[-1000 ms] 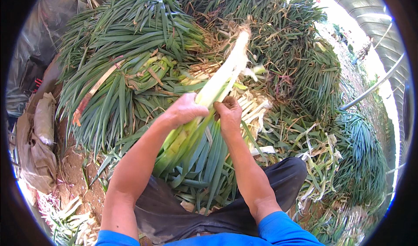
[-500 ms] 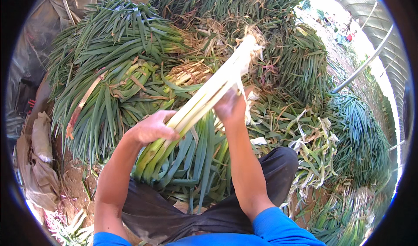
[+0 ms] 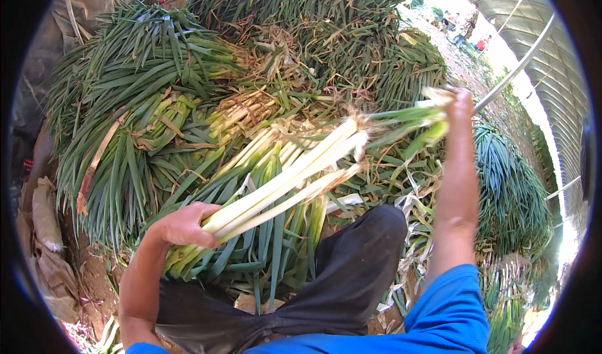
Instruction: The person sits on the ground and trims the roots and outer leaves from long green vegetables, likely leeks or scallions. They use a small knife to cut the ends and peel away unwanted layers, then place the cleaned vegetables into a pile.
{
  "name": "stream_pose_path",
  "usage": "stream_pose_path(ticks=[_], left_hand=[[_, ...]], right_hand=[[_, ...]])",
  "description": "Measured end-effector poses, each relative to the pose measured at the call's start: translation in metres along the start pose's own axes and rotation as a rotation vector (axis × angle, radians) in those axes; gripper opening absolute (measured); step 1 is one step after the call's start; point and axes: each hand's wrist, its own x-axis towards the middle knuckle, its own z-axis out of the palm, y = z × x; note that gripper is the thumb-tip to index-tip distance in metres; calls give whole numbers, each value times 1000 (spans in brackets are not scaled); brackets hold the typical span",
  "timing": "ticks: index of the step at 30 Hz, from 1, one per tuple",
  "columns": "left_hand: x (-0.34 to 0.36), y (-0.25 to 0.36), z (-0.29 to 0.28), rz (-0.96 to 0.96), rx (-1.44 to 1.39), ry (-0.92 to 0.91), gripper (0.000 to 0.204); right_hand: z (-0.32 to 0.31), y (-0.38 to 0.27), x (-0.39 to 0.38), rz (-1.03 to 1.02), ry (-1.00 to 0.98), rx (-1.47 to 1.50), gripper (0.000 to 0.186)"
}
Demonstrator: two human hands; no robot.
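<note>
My left hand [image 3: 188, 225] grips a bundle of long green onions [image 3: 288, 169] with pale stems and brown, stringy roots at the upper right end. Beneath it lie loose green leaves and white stalks, over and between my legs. My right hand [image 3: 459, 103] is raised at the right, closed on a strip of green and white leaves [image 3: 414, 119] that trails leftward, blurred by motion.
Large heaps of green onions [image 3: 125, 72] [image 3: 326, 34] stand left and back, another [image 3: 505, 191] at the right. Peeled scraps [image 3: 407, 184] lie by my knee [image 3: 382, 222]. A crumpled sack [image 3: 47, 222] lies at far left. A metal pole [image 3: 514, 72] crosses the curved tunnel wall.
My left hand has moved down and left with the bundle. My right hand has pulled away from it, up and right, carrying a green and white strip.
</note>
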Motion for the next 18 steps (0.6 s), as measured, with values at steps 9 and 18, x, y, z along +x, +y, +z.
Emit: stream_pose_path(ticks=[9,18], left_hand=[[23,-14,-16,74,-124,23,59],[39,-14,-3,30,-124,-47,63]], right_hand=[[-194,157,-39,297,-368,-1263,66],[34,-49,-270,-1118,-455,-483,60]])
